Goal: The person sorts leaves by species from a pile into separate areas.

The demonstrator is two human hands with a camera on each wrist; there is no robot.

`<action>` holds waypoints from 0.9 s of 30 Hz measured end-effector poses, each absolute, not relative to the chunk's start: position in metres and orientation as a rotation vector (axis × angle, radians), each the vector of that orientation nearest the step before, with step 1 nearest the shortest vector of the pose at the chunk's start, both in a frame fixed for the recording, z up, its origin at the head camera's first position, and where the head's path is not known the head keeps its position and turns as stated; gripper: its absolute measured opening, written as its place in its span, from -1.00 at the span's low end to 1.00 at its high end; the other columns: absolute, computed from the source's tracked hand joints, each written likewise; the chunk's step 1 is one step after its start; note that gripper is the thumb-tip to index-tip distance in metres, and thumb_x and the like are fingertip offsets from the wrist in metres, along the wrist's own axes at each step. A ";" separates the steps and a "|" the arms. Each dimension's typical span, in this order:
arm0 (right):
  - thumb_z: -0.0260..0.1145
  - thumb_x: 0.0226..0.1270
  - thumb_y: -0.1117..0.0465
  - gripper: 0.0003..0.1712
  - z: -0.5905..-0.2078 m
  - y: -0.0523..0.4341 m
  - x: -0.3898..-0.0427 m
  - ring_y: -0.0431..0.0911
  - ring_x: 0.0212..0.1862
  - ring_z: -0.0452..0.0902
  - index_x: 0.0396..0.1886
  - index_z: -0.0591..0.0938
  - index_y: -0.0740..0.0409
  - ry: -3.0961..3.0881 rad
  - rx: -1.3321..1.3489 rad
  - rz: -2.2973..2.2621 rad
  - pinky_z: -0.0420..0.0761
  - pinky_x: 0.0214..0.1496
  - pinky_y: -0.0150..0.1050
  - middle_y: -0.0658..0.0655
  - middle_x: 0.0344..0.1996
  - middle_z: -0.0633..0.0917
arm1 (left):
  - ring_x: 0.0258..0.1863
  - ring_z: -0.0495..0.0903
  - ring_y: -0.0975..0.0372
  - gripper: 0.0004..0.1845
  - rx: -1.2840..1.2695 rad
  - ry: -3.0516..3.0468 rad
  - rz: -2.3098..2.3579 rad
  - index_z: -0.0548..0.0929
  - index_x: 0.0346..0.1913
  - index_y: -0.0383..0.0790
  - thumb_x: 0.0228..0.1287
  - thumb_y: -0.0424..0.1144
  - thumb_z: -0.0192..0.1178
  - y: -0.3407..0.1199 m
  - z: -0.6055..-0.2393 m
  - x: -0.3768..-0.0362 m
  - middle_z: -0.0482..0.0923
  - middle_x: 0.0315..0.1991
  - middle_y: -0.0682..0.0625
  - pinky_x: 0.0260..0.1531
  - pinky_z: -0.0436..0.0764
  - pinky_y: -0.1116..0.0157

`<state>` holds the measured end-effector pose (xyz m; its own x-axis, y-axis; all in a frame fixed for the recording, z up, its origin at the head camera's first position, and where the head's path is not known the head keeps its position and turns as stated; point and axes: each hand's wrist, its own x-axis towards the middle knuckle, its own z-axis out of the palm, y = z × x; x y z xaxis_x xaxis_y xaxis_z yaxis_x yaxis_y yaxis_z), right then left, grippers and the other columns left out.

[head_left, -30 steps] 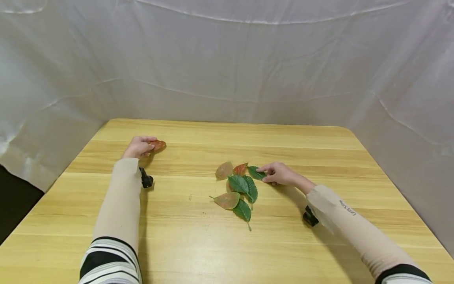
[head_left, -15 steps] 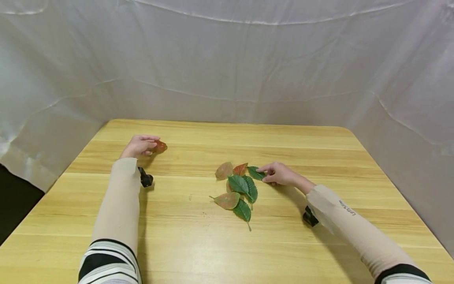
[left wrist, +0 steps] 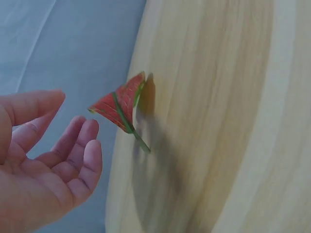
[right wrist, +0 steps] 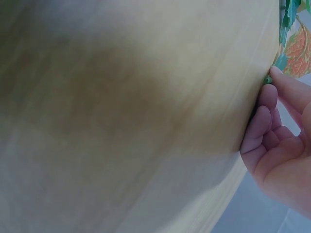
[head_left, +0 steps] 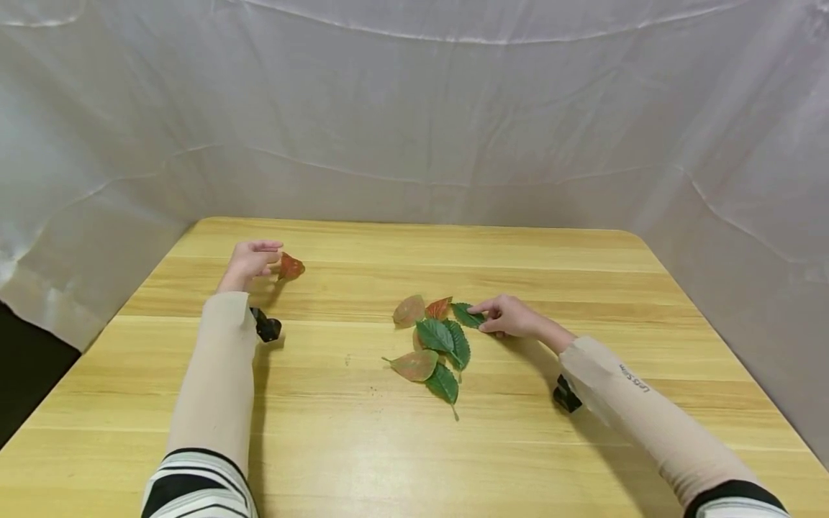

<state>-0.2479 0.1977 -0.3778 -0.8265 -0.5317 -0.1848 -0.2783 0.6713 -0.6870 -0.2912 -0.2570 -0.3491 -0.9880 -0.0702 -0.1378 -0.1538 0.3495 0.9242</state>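
Note:
At the table's far left, a curled red leaf (head_left: 291, 267) rests on the wood, its green stem showing in the left wrist view. My left hand (head_left: 251, 262) is beside it with fingers parted and relaxed; a gap separates the fingertips from the leaf (left wrist: 119, 104). Right of the table's middle, my right hand (head_left: 512, 317) pinches a green leaf (head_left: 463, 314) by its stem end between thumb and forefinger. That leaf lies against the top of a loose cluster, next to a small red leaf (head_left: 438, 308). In the right wrist view the pinching hand (right wrist: 286, 141) hides part of the stem.
The cluster also has a brownish leaf (head_left: 409, 312), overlapping green leaves (head_left: 435, 336), a reddish-green leaf (head_left: 416, 365) and a lower green leaf (head_left: 443, 384). Underneath is a wooden table (head_left: 324, 460), with a pale cloth (head_left: 414, 115) hanging behind and beside it.
My left hand has let go of the red leaf and drawn back slightly to the left, leaving it on the table. My right hand stays where it was on the green leaf.

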 end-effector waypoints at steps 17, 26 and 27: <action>0.23 0.16 0.40 -0.56 -0.378 0.198 -0.250 -0.14 -0.69 0.30 0.08 0.47 0.37 2.493 -0.667 -0.976 0.35 -0.61 -0.34 0.10 -0.77 0.43 | -0.24 0.43 0.27 -0.75 -0.268 2.675 1.926 0.51 -0.07 -0.35 0.27 -0.27 0.05 -0.234 -0.335 -0.284 0.46 -0.26 0.06 -0.30 0.37 0.40; 0.25 0.15 0.40 -0.56 -0.379 0.201 -0.250 -0.14 -0.68 0.31 0.07 0.48 0.39 2.484 -0.658 -0.983 0.39 -0.60 -0.32 0.11 -0.76 0.42 | -0.32 0.46 0.28 -0.72 -0.155 2.691 1.924 0.51 -0.05 -0.44 0.24 -0.32 0.09 -0.215 -0.330 -0.284 0.50 -0.23 -0.07 -0.41 0.42 0.49; 0.25 0.15 0.39 -0.56 -0.379 0.201 -0.250 -0.14 -0.68 0.32 0.06 0.48 0.38 2.485 -0.642 -0.984 0.39 -0.59 -0.33 0.12 -0.75 0.42 | -0.31 0.46 0.27 -0.72 -0.146 2.692 1.922 0.51 -0.06 -0.45 0.24 -0.32 0.09 -0.214 -0.329 -0.284 0.50 -0.25 -0.07 -0.44 0.42 0.49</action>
